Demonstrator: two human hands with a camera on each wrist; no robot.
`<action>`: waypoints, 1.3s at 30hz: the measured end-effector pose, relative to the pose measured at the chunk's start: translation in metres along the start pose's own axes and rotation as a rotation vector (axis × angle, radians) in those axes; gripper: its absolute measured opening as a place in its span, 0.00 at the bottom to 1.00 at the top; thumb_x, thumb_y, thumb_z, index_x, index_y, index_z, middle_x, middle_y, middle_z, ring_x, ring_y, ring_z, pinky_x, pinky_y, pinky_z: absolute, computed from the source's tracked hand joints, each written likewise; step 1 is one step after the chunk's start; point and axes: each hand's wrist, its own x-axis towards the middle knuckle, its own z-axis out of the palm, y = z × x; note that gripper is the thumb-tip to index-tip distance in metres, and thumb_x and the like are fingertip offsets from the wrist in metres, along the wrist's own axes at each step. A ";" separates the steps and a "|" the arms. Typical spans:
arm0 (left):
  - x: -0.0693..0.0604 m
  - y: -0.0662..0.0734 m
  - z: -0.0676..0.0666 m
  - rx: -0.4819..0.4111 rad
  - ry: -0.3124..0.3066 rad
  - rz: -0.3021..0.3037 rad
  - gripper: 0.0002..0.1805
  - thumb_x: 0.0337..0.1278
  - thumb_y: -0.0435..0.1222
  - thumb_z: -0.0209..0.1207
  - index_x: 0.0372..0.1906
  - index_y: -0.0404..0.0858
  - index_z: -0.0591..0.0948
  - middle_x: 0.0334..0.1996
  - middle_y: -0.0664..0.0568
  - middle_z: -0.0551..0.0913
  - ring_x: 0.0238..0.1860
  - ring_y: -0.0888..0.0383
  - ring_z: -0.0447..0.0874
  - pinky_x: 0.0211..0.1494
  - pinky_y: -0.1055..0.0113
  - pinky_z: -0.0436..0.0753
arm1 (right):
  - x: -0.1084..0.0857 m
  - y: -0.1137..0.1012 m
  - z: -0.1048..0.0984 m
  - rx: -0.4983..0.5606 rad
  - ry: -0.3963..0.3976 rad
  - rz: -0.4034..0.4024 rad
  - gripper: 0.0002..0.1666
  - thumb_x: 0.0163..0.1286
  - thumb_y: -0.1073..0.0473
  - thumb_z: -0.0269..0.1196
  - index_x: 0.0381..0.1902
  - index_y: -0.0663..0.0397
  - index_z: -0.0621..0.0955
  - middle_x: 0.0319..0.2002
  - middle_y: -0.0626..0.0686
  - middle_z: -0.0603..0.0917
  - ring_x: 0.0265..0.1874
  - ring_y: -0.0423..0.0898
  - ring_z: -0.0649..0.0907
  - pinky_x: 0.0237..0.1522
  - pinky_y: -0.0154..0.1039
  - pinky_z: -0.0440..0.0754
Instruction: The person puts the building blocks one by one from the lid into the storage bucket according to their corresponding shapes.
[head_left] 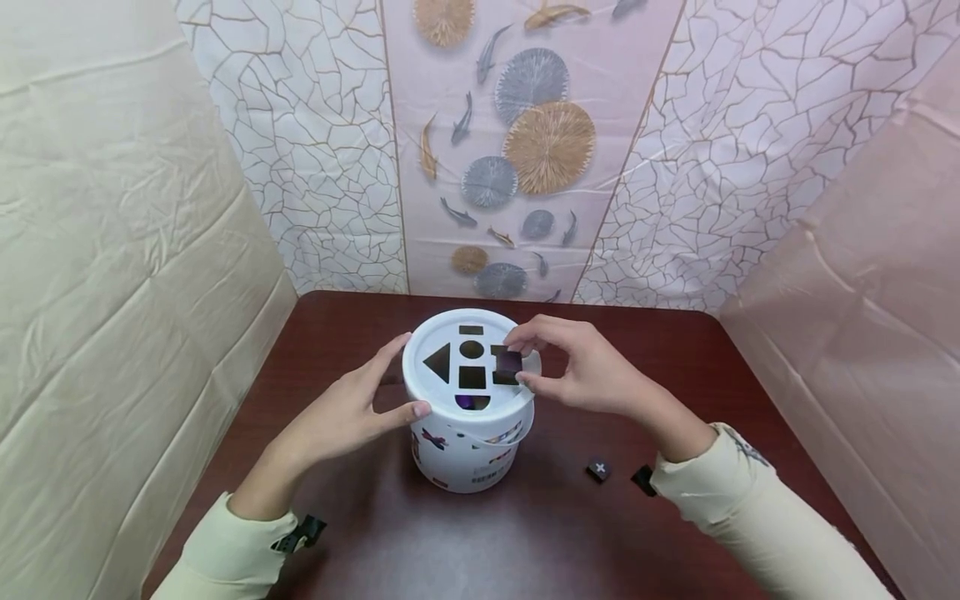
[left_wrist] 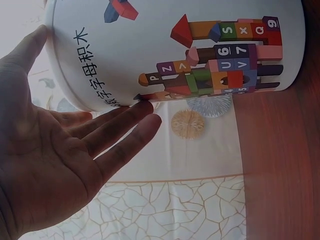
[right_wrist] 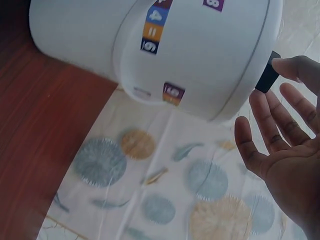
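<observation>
A white bucket (head_left: pixel 461 460) stands upright, its white lid (head_left: pixel 442 325) cut with a triangle, a circle, squares and other openings. My left hand (head_left: pixel 348 408) steadies the bucket from the left, fairly straight fingers against its side and the thumb at the lid's edge. Between thumb and fingertips, my right hand (head_left: pixel 585 367) pinches a dark square block (head_left: pixel 509 365) over the opening at the lid's right side. The right wrist view shows the block (right_wrist: pixel 268 73) tilted against the lid; whether it has entered the opening is hidden.
A small dark block with a white plus sign (head_left: pixel 597 470) lies on the dark red-brown table (head_left: pixel 465 550), right of the bucket. The bucket's handle (head_left: pixel 530 425) hangs on its right side. Patterned cloth (head_left: pixel 322 150) forms the back wall, and plain cloth stands at both sides.
</observation>
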 end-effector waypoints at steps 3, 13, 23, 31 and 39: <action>0.001 0.001 -0.001 -0.007 -0.003 0.010 0.59 0.59 0.75 0.68 0.89 0.73 0.50 0.81 0.57 0.74 0.79 0.49 0.77 0.77 0.33 0.78 | 0.007 -0.004 0.006 0.016 -0.020 -0.017 0.23 0.65 0.65 0.79 0.58 0.52 0.88 0.51 0.46 0.91 0.48 0.44 0.89 0.51 0.43 0.90; 0.001 0.002 -0.001 -0.008 -0.015 0.015 0.59 0.59 0.75 0.68 0.89 0.73 0.49 0.79 0.57 0.76 0.77 0.52 0.80 0.76 0.34 0.79 | 0.024 -0.013 0.027 0.030 -0.108 -0.032 0.24 0.66 0.65 0.80 0.59 0.56 0.88 0.55 0.50 0.91 0.49 0.46 0.90 0.55 0.48 0.91; 0.003 0.000 -0.003 0.003 -0.009 0.032 0.60 0.59 0.75 0.68 0.90 0.66 0.52 0.80 0.57 0.75 0.78 0.51 0.78 0.76 0.35 0.80 | 0.025 -0.009 0.031 0.035 -0.115 -0.008 0.25 0.67 0.64 0.81 0.60 0.56 0.87 0.54 0.52 0.91 0.50 0.46 0.91 0.57 0.45 0.91; 0.003 0.001 -0.002 0.016 -0.009 0.016 0.59 0.58 0.76 0.68 0.89 0.71 0.50 0.81 0.55 0.75 0.79 0.49 0.78 0.76 0.34 0.79 | 0.016 -0.008 0.024 0.046 -0.071 -0.002 0.25 0.67 0.63 0.81 0.61 0.53 0.87 0.55 0.51 0.92 0.51 0.47 0.91 0.58 0.48 0.91; 0.003 0.001 -0.002 0.016 -0.007 0.014 0.60 0.58 0.76 0.68 0.89 0.69 0.51 0.81 0.55 0.74 0.80 0.48 0.77 0.76 0.33 0.79 | -0.002 -0.001 0.014 -0.028 0.044 0.011 0.22 0.68 0.62 0.80 0.58 0.51 0.88 0.52 0.50 0.92 0.49 0.47 0.90 0.53 0.43 0.90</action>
